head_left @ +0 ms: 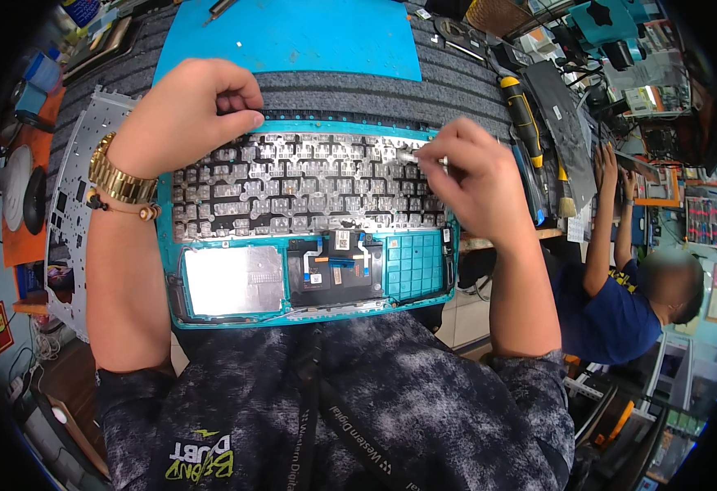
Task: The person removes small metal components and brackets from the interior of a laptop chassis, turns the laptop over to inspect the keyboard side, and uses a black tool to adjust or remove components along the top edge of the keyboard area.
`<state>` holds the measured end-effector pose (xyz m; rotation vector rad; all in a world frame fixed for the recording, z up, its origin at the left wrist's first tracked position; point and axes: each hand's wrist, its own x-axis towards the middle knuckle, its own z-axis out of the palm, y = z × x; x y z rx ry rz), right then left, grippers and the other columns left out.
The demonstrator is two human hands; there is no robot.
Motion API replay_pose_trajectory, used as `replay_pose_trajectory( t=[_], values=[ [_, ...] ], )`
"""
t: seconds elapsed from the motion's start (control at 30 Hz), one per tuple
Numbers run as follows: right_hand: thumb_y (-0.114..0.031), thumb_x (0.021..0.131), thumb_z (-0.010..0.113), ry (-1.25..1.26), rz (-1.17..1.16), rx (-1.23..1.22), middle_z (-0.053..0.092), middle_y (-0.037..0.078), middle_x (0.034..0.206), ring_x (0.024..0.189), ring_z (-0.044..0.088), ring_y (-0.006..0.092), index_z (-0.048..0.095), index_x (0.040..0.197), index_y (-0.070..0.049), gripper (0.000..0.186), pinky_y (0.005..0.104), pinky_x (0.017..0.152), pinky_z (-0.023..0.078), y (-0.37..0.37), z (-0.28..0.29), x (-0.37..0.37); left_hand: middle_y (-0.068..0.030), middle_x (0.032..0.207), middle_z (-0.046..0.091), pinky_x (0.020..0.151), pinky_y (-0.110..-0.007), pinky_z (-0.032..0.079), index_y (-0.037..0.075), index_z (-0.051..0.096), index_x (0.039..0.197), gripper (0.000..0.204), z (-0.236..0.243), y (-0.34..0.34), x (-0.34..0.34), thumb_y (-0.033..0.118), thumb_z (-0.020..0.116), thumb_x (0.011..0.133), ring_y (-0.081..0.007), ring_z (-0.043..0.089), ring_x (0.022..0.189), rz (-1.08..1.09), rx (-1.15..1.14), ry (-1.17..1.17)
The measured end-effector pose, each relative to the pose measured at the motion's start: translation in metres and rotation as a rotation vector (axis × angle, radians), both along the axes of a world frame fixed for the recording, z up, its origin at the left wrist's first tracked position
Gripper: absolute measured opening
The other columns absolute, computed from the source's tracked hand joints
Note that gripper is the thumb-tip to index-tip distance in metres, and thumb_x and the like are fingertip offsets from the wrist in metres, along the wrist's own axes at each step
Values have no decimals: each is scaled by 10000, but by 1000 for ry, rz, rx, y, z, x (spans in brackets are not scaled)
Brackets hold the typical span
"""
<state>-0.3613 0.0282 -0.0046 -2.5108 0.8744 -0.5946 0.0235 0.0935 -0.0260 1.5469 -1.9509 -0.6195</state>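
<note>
A teal laptop top case [309, 312] lies inside-up before me, its lower edge close to my lap. A silvery keyboard backing [293, 184] with rows of key-shaped cutouts fills its upper half. My left hand [211, 102] rests by the case's upper edge, fingers curled in and thumb tip near the index finger, with nothing visible in them. Over the upper right corner of the backing, my right hand [475, 180] is closed in a pinch, and a small pale bit shows at its fingertips; what it is I cannot make out. Below sits the touchpad assembly [334, 270].
A blue mat [293, 37] lies beyond on the grey ribbed bench surface. To the right are a yellow-and-black screwdriver [522, 119], a brush [566, 196] and a dark panel [559, 110]. A perforated metal plate [70, 237] stands left. Another person [629, 303] works at right.
</note>
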Motion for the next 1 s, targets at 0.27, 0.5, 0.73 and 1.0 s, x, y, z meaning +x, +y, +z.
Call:
replay_pose_trajectory(
  t=[0.27,0.5,0.73,1.0],
  values=[
    [-100,980,853,31,-131,-129,777,112,1049,887,768,299,878,1073,-57,106,411,794,613,-81,-11,56,-134,942,798,784,-376,636,-32,832,1051,184,-1,-1,4,119,898,969,-226,761,840,-41,-34,6],
    [-201,1020,818,218,-125,-222,788,109,1115,1030,783,347,885,1142,-101,171,476,915,635,-101,-14,78,-171,899,800,761,-403,635,-26,838,1013,189,-4,-2,4,145,894,954,-274,779,820,-47,-74,14],
    [-213,1048,789,303,-111,-278,782,102,1150,1081,782,363,885,1226,-162,209,500,959,641,-97,-8,79,-170,890,801,755,-406,630,-28,835,1005,193,-4,-2,4,148,893,949,-278,778,816,-47,-76,10],
    [-119,1118,697,328,-82,-315,709,99,1129,1005,746,335,856,1390,-263,346,476,894,623,-87,-9,80,-166,883,802,751,-405,629,-26,841,1014,194,-5,-3,4,151,892,952,-278,777,811,-45,-81,-1]
  ],
)
